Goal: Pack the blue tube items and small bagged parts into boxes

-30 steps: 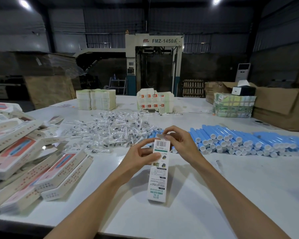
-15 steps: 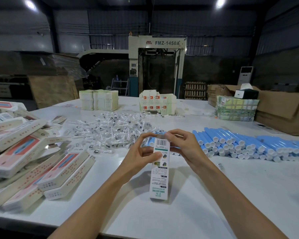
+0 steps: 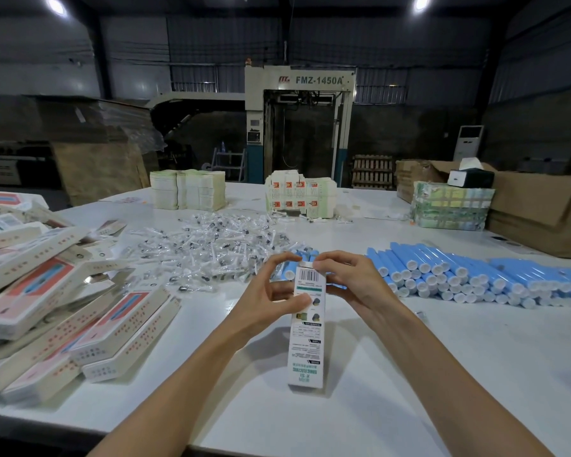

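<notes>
A narrow white box (image 3: 306, 328) stands nearly upright over the middle of the white tabletop (image 3: 409, 384), barcode end up, held by both hands. The left hand (image 3: 271, 300) grips it from 9 o'clock, with the thumb laid across the printed face and the fingers curled over toward the top end. The right hand (image 3: 353, 285) comes in from 3 o'clock and pinches the top end with its fingertips. Whether the box's lower end touches the tabletop cannot be told.

Taking the box as the centre, the blue tubes (image 3: 468, 275) lie in a long white-capped row at 2 to 3 o'clock, and a few more show just behind the box at 12. The bagged parts (image 3: 208, 245) – a loose heap of small clear packets – spread at 11 o'clock. Long flat boxes (image 3: 50, 311) with pink and blue panels are piled at 9 o'clock. At the far edge stand two stacks of folded cartons (image 3: 188, 189) – and at 1 o'clock, brown cardboard cases (image 3: 541, 212).
</notes>
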`<state>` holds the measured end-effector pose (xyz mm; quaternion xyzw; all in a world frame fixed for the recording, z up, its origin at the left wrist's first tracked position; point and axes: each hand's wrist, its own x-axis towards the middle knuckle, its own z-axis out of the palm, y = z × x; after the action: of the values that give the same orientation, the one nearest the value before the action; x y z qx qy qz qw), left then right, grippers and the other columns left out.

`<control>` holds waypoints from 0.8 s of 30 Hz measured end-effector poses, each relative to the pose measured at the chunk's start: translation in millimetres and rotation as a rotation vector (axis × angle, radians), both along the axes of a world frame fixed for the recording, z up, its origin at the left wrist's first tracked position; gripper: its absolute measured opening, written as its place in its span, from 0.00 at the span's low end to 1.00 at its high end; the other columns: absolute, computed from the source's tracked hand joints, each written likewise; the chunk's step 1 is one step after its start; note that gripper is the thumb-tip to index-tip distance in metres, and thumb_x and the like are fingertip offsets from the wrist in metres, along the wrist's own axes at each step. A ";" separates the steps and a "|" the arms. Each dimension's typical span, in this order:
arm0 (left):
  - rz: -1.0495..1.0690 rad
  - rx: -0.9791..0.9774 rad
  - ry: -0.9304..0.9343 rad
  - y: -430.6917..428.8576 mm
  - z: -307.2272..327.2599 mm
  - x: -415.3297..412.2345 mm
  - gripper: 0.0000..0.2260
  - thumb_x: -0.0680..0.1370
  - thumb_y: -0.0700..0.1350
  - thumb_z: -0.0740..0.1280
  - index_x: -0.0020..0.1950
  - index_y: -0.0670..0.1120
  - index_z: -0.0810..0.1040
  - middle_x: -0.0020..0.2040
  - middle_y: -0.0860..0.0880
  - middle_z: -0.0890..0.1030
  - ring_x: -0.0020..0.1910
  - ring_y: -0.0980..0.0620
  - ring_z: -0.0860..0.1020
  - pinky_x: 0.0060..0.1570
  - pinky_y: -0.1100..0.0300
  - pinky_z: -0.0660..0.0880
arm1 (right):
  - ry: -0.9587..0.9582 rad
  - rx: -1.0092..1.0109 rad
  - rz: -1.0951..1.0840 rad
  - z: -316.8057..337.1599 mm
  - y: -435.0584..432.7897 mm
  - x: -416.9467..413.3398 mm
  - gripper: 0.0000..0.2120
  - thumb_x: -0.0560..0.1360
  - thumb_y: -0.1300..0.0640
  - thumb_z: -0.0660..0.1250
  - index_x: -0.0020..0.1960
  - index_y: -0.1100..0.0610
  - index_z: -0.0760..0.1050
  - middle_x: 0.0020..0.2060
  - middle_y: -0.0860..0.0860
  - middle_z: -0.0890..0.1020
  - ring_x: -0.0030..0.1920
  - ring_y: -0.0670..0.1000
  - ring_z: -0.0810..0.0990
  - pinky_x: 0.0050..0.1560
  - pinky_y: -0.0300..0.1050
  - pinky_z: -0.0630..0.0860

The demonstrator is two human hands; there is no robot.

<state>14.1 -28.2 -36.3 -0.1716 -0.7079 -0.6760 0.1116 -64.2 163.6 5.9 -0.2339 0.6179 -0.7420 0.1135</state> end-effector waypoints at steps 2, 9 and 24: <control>0.003 0.004 -0.006 -0.3 -1.1 -0.5 0.30 0.79 0.43 0.78 0.74 0.60 0.68 0.58 0.39 0.88 0.58 0.40 0.87 0.56 0.48 0.84 | 0.016 0.013 0.017 -0.2 1.3 -1.6 0.01 0.75 0.63 0.76 0.45 0.59 0.86 0.46 0.63 0.87 0.47 0.57 0.88 0.44 0.44 0.82; 0.018 0.024 -0.003 -1.3 -6.3 -6.1 0.29 0.79 0.45 0.78 0.77 0.59 0.71 0.59 0.40 0.88 0.59 0.40 0.87 0.55 0.52 0.83 | 0.081 0.010 0.059 -5.2 5.2 -5.0 0.06 0.78 0.60 0.75 0.52 0.63 0.85 0.49 0.62 0.87 0.50 0.57 0.88 0.48 0.42 0.83; 0.096 0.067 0.014 -1.6 -10.3 -6.7 0.23 0.80 0.42 0.78 0.72 0.53 0.76 0.57 0.39 0.88 0.56 0.39 0.87 0.54 0.52 0.83 | 0.215 -0.017 -0.033 -28.0 -7.7 -5.6 0.06 0.78 0.61 0.75 0.54 0.57 0.87 0.51 0.57 0.88 0.54 0.58 0.87 0.55 0.46 0.82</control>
<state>7.4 -29.9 -46.6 -0.1382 -0.6914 -0.6921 0.1545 -69.7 155.9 -22.1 -0.3030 0.6238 -0.7197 0.0321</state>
